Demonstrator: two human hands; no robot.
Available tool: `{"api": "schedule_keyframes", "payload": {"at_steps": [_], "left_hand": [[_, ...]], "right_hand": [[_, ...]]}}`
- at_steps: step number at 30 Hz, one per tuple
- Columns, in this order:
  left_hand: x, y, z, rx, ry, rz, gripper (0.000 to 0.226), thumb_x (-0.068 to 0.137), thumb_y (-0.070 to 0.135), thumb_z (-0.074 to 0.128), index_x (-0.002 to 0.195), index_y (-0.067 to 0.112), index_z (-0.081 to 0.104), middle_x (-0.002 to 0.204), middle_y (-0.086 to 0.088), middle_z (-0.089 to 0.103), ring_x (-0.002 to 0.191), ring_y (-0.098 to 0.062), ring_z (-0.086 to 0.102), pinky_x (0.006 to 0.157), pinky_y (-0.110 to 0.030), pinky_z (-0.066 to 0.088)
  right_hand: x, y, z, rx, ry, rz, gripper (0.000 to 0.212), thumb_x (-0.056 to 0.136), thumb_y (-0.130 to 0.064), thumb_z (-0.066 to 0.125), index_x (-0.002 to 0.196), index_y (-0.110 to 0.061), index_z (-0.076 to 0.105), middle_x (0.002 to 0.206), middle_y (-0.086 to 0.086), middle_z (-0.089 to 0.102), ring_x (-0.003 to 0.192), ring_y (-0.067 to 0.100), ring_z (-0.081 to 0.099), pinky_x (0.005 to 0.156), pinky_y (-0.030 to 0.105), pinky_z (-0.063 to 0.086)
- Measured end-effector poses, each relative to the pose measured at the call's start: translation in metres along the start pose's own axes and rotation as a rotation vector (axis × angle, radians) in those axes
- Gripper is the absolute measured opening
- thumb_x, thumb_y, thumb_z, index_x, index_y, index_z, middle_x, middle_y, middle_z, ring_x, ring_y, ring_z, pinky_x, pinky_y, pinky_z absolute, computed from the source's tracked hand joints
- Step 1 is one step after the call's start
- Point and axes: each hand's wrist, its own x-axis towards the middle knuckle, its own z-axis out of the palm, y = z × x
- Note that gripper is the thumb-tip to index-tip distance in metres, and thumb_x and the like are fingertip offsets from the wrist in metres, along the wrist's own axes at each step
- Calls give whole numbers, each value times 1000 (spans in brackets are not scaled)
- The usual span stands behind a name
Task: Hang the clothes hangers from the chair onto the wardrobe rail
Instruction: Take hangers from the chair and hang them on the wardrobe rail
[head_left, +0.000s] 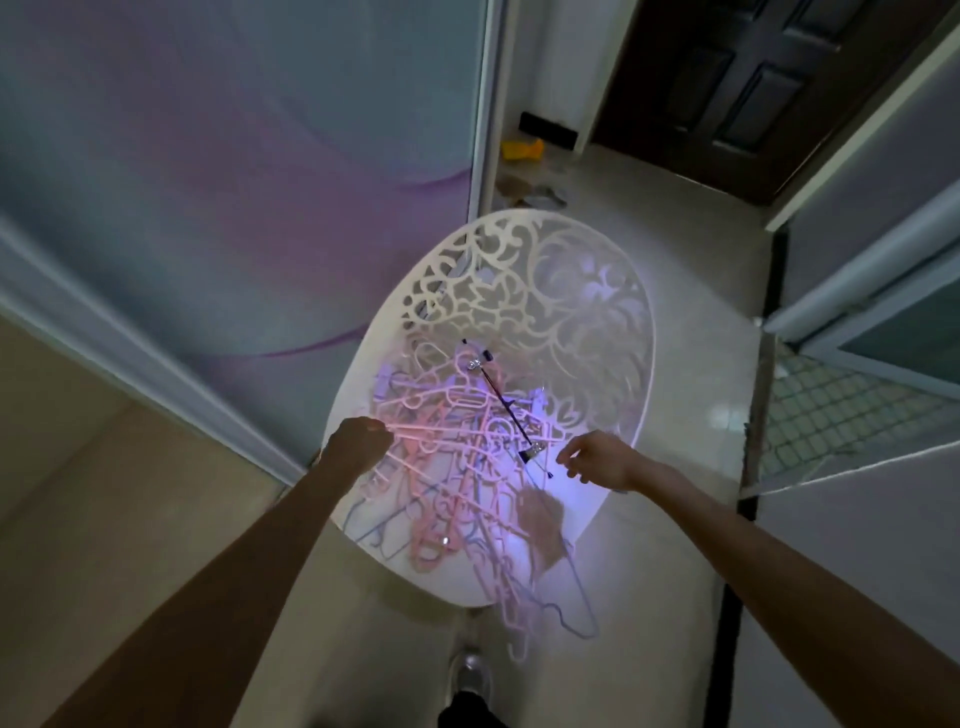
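Two bare hands reach over a white chair (597, 291) with a cut-out scroll pattern. The left hand (358, 441) is curled tight, pinching the end of a pink hanger (415, 428) at the pile's left edge. The right hand (597, 460) hovers just beside the pile with fingers loosely spread, holding nothing. The tangled hangers (467, 483), pink and bluish, lie heaped on the seat, some spilling past its front rim. A black clip hanger (504, 402) lies across the top. Dim light and glare blur single hangers; their count is unclear
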Motion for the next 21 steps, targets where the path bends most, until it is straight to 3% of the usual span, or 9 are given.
{"api": "schedule_keyframes", "payload": {"at_steps": [2, 4, 7, 8, 11, 14, 16, 18, 21], "left_hand": [[28, -12, 22, 126, 58, 23, 38, 90, 16, 56, 127, 6, 56, 136, -16, 52, 125, -29, 50, 104, -31, 37], [53, -30, 43, 284, 120, 92, 49, 89, 21, 56, 137, 13, 46, 145, -14, 41, 133, -30, 41, 108, -35, 34], [91, -54, 70, 654, 219, 294, 62, 93, 33, 50, 148, 20, 26, 157, -7, 17, 144, -29, 20, 110, -40, 31], [99, -57, 74, 739, 277, 355, 65, 91, 36, 53, 148, 20, 25, 158, -8, 16, 144, -31, 19, 109, -42, 32], [135, -73, 89, 824, 372, 481, 78, 69, 39, 79, 137, 13, 48, 146, -17, 41, 131, -42, 42, 95, -56, 43], [162, -85, 99, 893, 380, 555, 87, 60, 41, 84, 134, 14, 48, 138, -19, 50, 124, -46, 48, 87, -64, 43], [171, -86, 103, 933, 382, 557, 83, 59, 41, 84, 131, 13, 53, 133, -20, 55, 120, -48, 51, 79, -62, 48], [172, -84, 105, 926, 405, 537, 75, 64, 38, 82, 129, 12, 57, 132, -20, 56, 121, -48, 49, 74, -56, 53], [171, -84, 107, 894, 396, 477, 67, 82, 40, 66, 141, 19, 42, 147, -14, 40, 137, -42, 31, 92, -53, 46]], "right_hand": [[37, 14, 10, -42, 14, 5, 25, 93, -15, 48, 105, -9, 69, 102, 11, 67, 88, 23, 60, 88, 33, 48], [72, 23, 25, -85, 36, 24, 26, 94, -19, 46, 103, -10, 68, 111, 13, 67, 103, 30, 61, 90, 34, 48], [125, 28, 50, -104, 153, 30, 26, 95, -21, 45, 107, -11, 65, 111, 14, 67, 108, 31, 60, 88, 35, 48], [137, 29, 55, -104, 203, 33, 27, 95, -20, 45, 112, -11, 63, 114, 14, 65, 110, 32, 59, 88, 36, 47], [179, 36, 81, -104, 296, 42, 34, 93, -22, 45, 124, -12, 55, 121, 15, 60, 114, 34, 55, 89, 39, 44], [210, 48, 103, -91, 338, 26, 27, 91, -31, 40, 99, -14, 59, 106, 19, 64, 109, 39, 55, 84, 40, 43], [218, 53, 109, -45, 384, 42, 27, 91, -32, 46, 87, -14, 65, 92, 22, 66, 99, 39, 57, 75, 38, 43], [219, 57, 108, 109, 440, 27, 22, 90, -29, 55, 88, -15, 72, 85, 19, 69, 90, 35, 62, 67, 35, 44], [215, 63, 101, 367, 490, -59, 22, 90, -35, 58, 99, -23, 75, 83, 9, 74, 71, 21, 66, 63, 32, 46]]}}
